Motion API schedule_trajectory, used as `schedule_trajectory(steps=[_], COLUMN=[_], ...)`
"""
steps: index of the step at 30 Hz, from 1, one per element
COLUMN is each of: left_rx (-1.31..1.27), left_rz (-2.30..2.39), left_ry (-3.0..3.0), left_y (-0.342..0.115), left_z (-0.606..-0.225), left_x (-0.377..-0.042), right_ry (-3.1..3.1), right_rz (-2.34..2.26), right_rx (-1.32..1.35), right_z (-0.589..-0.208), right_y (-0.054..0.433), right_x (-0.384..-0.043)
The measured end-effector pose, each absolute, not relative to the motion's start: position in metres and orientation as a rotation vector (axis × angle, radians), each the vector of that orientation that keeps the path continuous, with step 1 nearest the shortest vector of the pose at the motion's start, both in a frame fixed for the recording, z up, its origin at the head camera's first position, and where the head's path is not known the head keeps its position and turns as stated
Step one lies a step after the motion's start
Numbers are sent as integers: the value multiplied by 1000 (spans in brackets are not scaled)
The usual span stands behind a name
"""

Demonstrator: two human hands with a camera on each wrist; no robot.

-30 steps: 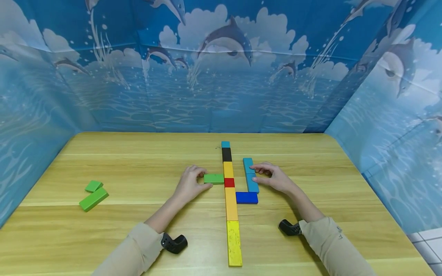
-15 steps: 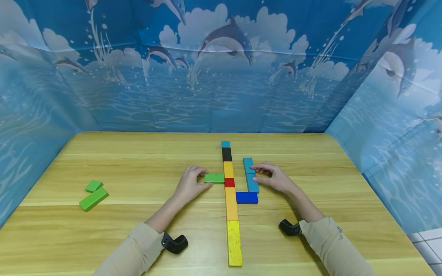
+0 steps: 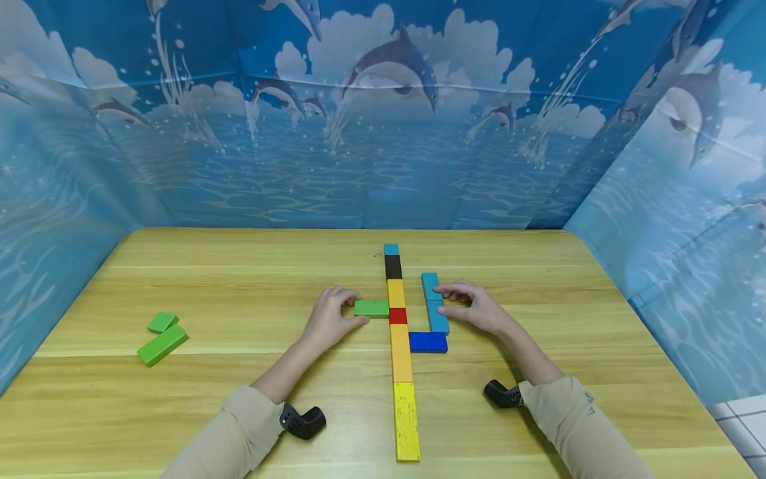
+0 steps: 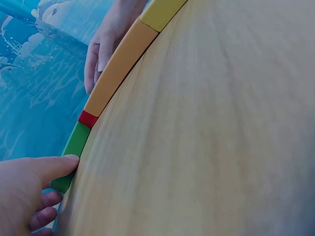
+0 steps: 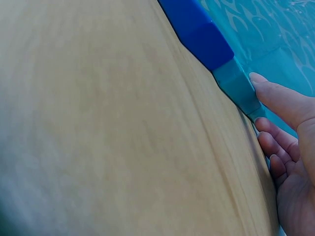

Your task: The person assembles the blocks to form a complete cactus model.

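My left hand point(image 3: 331, 319) pinches a green block point(image 3: 372, 309), thumb along its near side and fingers at its far side. The block's right end meets the column beside a small red block point(image 3: 397, 316). In the left wrist view the thumb lies against the green block point(image 4: 75, 142). My right hand point(image 3: 475, 307) rests its thumb and fingertips against the right side of two light blue blocks point(image 3: 430, 286), set end to end. A dark blue block point(image 3: 428, 342) lies crosswise at their near end. The right wrist view shows the thumb at the light blue block point(image 5: 238, 86), fingers loosely bent.
A straight column runs across the wooden table point(image 3: 269, 256): a yellow block point(image 3: 407, 420), orange blocks point(image 3: 401, 352), the red one, a black block point(image 3: 393, 267) and a small light blue block point(image 3: 391, 249). Two loose green blocks point(image 3: 163, 344) lie left. A dolphin-print curtain point(image 3: 269, 166) stands behind.
The green block in my left hand has shifted very slightly to the right. My right hand and the other blocks stay where they were.
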State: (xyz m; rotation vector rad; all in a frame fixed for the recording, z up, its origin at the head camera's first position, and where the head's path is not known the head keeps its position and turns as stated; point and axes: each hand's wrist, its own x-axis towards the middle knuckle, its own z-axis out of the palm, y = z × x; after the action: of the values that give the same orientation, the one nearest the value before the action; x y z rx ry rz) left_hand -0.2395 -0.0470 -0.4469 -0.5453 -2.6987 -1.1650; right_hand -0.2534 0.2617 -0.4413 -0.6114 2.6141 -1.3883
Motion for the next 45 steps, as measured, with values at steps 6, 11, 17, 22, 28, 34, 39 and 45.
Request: schedule_trajectory(steps=[6,11,17,22,28,34,39,45], left_rx=[-543,-545,-546,-566,-618,-568,-493,-412], left_rz=[-1177,-1190,-1203,-1253,-1425,-1488,-1476,-1409], left_ry=[-2703,-2700,-2687,-2670,-2636,-2625,-2639,-2649], left_y=[-47,-48,-49,-51,-64,-94,-126,-162], left_z=[-446,-446,-447,-448,-443,-428,-418,-412], left_x=[-239,-239,-239,-240,-242,-239,-234,-223], right_ry=[2608,2616,2625,2633,2629,2633,2633,2613], right_rz=[-1396,-1389,-1384,-1385,-1387,-1371,-1375,-1388], right_rx=[-618,-602,-606,-622,-613,-616,-619,-627], right_z=[-442,-442,-441,-440,-441,-443,-441,-430], right_y=[262,261,261,260,260,262,262,256], right_x=[-254,-254,-254,-253,-253,-253,-252,-246])
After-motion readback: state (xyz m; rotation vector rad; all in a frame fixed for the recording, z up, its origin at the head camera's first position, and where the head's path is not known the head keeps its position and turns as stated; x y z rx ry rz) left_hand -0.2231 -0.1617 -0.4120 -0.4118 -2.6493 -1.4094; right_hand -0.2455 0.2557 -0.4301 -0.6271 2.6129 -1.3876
